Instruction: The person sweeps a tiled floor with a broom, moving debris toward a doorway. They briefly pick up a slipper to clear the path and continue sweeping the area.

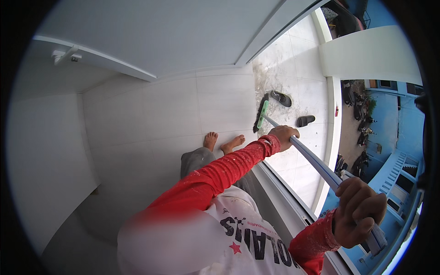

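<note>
A push broom with a long bluish-white handle [314, 156] slants from the upper middle to the lower right. My left hand [283, 136] grips the handle partway down, its arm reaching across my body. Close to the top end of the handle, my right hand [359, 213] is wrapped around it. The broom's green head [262, 111] with black bristles is at the doorway, where the smooth indoor tiles meet the dirt-marked outer floor [275, 77]. Just beyond the head lies a black sandal [281, 98]. Another black slide sandal [306, 121] lies farther right.
My bare feet [223, 142] stand on pale floor tiles [172, 106]. A white door panel [165, 31] is above, and a sliding-door track [285, 192] runs beside my right side. Past a low white ledge [331, 137] are parked motorbikes [361, 127] and blue walls [383, 113].
</note>
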{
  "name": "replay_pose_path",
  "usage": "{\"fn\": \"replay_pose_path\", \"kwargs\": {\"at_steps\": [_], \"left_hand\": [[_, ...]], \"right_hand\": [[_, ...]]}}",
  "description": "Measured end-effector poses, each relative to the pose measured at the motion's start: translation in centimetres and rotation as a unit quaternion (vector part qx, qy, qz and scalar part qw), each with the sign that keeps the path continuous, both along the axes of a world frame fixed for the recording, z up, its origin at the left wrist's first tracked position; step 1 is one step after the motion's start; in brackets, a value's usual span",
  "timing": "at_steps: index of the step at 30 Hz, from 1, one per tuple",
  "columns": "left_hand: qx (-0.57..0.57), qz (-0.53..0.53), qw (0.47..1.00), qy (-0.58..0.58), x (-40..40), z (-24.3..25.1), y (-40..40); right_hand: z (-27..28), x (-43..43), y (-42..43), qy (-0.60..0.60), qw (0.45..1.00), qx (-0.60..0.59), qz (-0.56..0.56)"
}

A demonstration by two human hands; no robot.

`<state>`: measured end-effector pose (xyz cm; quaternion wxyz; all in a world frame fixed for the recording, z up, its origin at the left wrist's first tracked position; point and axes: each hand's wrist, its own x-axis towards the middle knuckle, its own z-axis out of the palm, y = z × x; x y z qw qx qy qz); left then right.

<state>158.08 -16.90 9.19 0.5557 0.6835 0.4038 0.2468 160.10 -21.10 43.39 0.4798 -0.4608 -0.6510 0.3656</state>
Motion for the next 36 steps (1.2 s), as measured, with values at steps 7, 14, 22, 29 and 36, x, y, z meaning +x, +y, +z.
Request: {"fn": "replay_pose_path", "kwargs": {"at_steps": [7, 14, 22, 29, 36], "left_hand": [[-0.086, 0.122, 0.956, 0.253, -15.5, -4.9, 0.4], [0.009, 0.043, 0.956, 0.289, -10.4, -11.6, 11.1], [0.062, -0.027, 0.992, 0.102, 16.7, -9.5, 19.5], [0.054, -0.249, 0.966, 0.043, 24.2, 0.5, 19.8], [0.093, -0.39, 0.916, 0.009, 27.7, 4.2, 23.2]], "right_hand": [[-10.6, 5.9, 3.9, 0.212, 0.958, -0.19, -0.041], [-15.5, 11.9, 9.8, 0.14, 0.97, -0.196, -0.012], [-9.0, 27.5, 14.0, 0.045, 0.983, -0.097, -0.146], [1.0, 33.0, 15.6, 0.125, 0.991, 0.037, 0.042], [1.5, 32.8, 13.3, 0.031, 0.91, 0.135, -0.392]]}}
